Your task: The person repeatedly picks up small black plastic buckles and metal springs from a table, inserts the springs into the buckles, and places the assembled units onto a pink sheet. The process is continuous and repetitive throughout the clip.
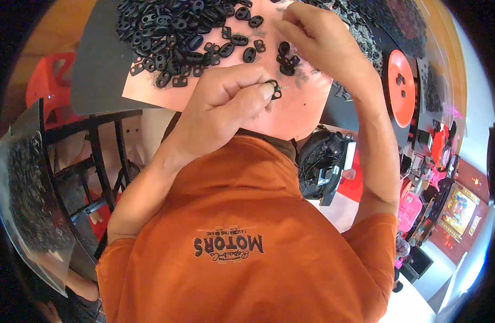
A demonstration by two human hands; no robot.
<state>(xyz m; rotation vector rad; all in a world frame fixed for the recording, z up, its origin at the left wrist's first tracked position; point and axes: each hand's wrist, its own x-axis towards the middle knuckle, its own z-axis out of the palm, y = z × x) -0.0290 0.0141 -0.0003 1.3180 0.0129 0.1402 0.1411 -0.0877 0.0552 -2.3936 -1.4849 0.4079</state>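
Black plastic toggles (169, 32) lie heaped on a pink sheet (301, 107) — far too many to count — with about a dozen strays scattered toward a small cluster (286, 63) near the middle. The sheet rests on a dark table (99, 64). One orange disc (401, 86) sits to the right, one red stool (51, 81) to the left, and a clear bag (29, 194) of dark pieces hangs lower left. The left hand (226, 102) pinches one toggle (275, 89) — small, oval, with a hole — just above the sheet. The right hand (317, 37) hovers over the cluster, fingertips pressed together; what they hold cannot be made out.
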